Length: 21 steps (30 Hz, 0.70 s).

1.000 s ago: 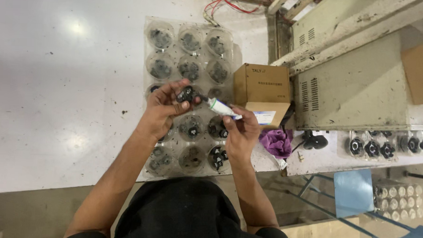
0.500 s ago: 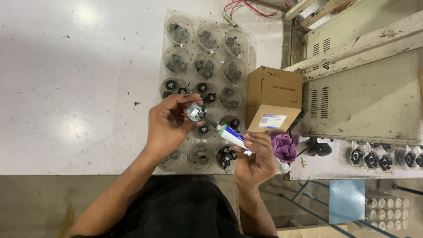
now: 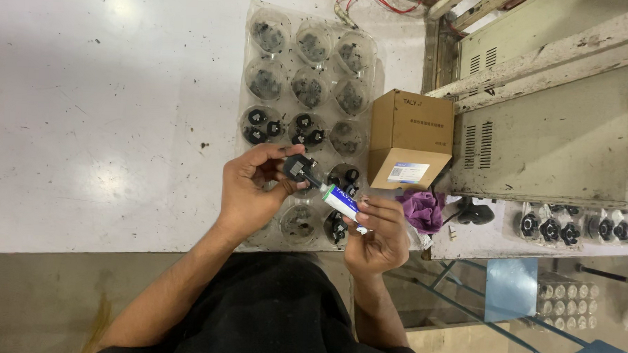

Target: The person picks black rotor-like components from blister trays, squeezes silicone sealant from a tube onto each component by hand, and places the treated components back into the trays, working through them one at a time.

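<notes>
**Tube nozzle now right at the part**

Since half a second back, both hands have dropped a bit lower over the tray, and the small white squeeze tube with the blue-green label (image 3: 342, 200) now has its nozzle at the small round black plastic part with a metal centre (image 3: 300, 168). Left hand (image 3: 254, 192) pinches that part by its rim, raised just over the tray. Right hand (image 3: 379, 236) is wrapped around the tube's back end.

My guess is the part's light, stiff and a bit slick, so the rim is the place to grip. Tube's soft; squeeze near the tail.

Under them sits a clear plastic blister tray with round pockets (image 3: 363, 77) holding more black parts, on a scuffed white bench (image 3: 107, 120). A brown cardboard box (image 3: 407, 134) stands just beside the tray, purple cloth (image 3: 424, 209) near it, grey metal cabinets (image 3: 551, 146) further right.
</notes>
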### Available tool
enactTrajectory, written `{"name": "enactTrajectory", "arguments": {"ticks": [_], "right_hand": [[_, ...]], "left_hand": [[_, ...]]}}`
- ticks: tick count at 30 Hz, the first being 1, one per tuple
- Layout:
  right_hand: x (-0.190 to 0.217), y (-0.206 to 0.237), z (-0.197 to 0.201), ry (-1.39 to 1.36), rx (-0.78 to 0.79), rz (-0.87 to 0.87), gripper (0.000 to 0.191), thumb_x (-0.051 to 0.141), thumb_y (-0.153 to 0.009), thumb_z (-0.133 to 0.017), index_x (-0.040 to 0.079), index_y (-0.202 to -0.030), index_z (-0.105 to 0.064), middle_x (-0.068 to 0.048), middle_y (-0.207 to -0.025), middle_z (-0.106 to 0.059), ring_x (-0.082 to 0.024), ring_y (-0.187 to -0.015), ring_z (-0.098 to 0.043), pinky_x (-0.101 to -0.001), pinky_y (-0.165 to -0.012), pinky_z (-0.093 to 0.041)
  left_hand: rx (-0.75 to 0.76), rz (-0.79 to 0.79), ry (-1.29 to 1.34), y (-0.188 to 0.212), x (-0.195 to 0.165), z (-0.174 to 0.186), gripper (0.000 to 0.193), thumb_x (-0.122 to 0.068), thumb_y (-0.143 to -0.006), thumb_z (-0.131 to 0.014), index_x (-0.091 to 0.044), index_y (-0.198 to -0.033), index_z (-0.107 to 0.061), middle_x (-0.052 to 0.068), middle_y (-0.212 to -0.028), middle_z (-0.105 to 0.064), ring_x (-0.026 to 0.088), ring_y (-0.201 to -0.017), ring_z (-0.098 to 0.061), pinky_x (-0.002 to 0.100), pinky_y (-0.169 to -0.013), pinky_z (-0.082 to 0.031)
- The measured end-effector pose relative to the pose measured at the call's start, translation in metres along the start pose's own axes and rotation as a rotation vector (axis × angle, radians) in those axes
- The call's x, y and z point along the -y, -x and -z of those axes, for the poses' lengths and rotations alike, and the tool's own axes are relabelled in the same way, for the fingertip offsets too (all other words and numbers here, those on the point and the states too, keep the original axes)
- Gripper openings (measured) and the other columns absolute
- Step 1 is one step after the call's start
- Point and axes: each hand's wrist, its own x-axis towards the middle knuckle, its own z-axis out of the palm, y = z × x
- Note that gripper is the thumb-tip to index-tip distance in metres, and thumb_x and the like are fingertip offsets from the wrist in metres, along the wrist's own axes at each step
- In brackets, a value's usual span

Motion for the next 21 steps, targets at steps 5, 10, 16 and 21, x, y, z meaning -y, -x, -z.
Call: {"name": "enactTrajectory", "arguments": {"ticks": [5, 10, 16, 21], "right_hand": [[0.0003, -0.0063, 0.0003, 0.025, 0.025, 0.021, 0.025, -0.013, -0.079, -0.079, 0.000, -0.091, -0.063, -0.014, -0.094, -0.069, -0.026, -0.093, -0.070, -0.0351, -0.084, -0.061], [0.0011, -0.0068, 0.0004, 0.034, 0.016, 0.030, 0.023, -0.014, -0.080, -0.077, 0.000, -0.091, -0.063, -0.013, -0.095, -0.070, -0.025, -0.092, -0.070, -0.0351, -0.083, -0.063], [0.0028, -0.0059, 0.0030, 0.055, 0.026, 0.035, 0.023, -0.012, -0.081, -0.079, 0.001, -0.091, -0.063, -0.013, -0.095, -0.070, -0.024, -0.092, -0.070, -0.0338, -0.082, -0.063], [0.0044, -0.0054, 0.0049, 0.077, 0.033, 0.033, 0.024, -0.009, -0.081, -0.081, 0.002, -0.091, -0.063, -0.012, -0.094, -0.070, -0.023, -0.091, -0.071, -0.0328, -0.080, -0.063]], "left_hand": [[0.028, 0.017, 0.127, -0.0007, 0.0070, 0.0012, 0.037, 0.021, -0.081, -0.072, 0.003, -0.113, -0.062, 0.015, -0.130, -0.070, 0.009, -0.096, -0.069, 0.030, -0.086, -0.068], [0.019, 0.054, 0.191, -0.0014, 0.0105, 0.0001, 0.037, 0.021, -0.082, -0.072, 0.004, -0.113, -0.063, 0.016, -0.131, -0.069, 0.012, -0.100, -0.071, 0.030, -0.088, -0.066], [0.021, 0.078, 0.136, 0.0010, 0.0064, -0.0009, 0.042, 0.020, -0.082, -0.074, 0.006, -0.120, -0.067, 0.016, -0.126, -0.071, 0.012, -0.101, -0.072, 0.028, -0.087, -0.065], [0.012, 0.093, 0.121, 0.0045, 0.0108, -0.0024, 0.040, 0.019, -0.082, -0.074, 0.007, -0.119, -0.067, 0.017, -0.129, -0.071, 0.014, -0.100, -0.073, 0.028, -0.085, -0.066]]}}
